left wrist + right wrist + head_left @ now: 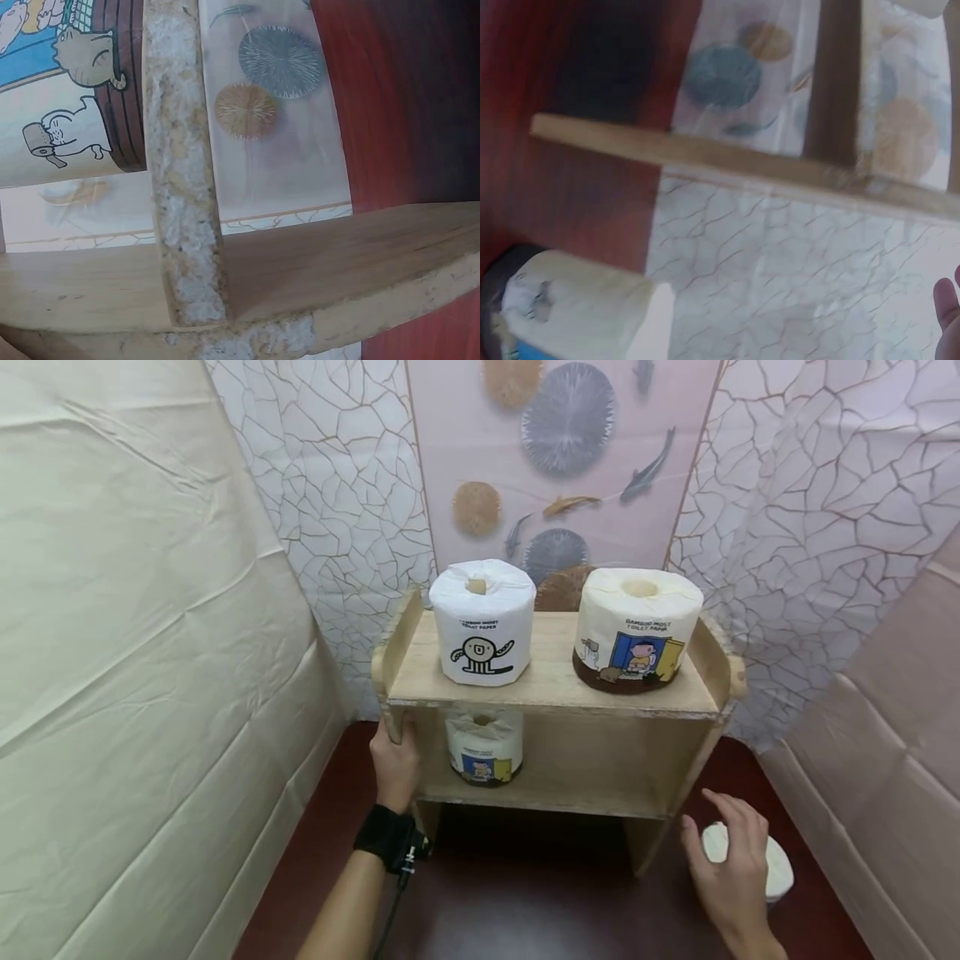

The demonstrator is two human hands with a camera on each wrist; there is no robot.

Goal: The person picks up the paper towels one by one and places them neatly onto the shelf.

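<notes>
My left hand point(395, 762) grips the left side panel of a two-tier wooden shelf point(555, 703), just under its upper board. Some of its fingers are hidden behind the panel. On the upper board stand a white toilet roll with a cartoon figure point(486, 631) and a cream toilet roll with a blue-and-yellow picture point(636, 635). A similar toilet roll point(484, 752) stands on the lower board, at the left. My right hand point(731, 860), its fingers loosely bent, hovers by another toilet roll point(780, 870) right of the shelf. The right wrist view shows that toilet roll point(585, 307) apart from the fingers.
The shelf stands on a dark red surface point(525, 910). Behind it hangs a patterned backdrop point(360, 485), and beige padded walls point(150, 652) close in both sides. A cable runs from the black left wristband point(386, 837).
</notes>
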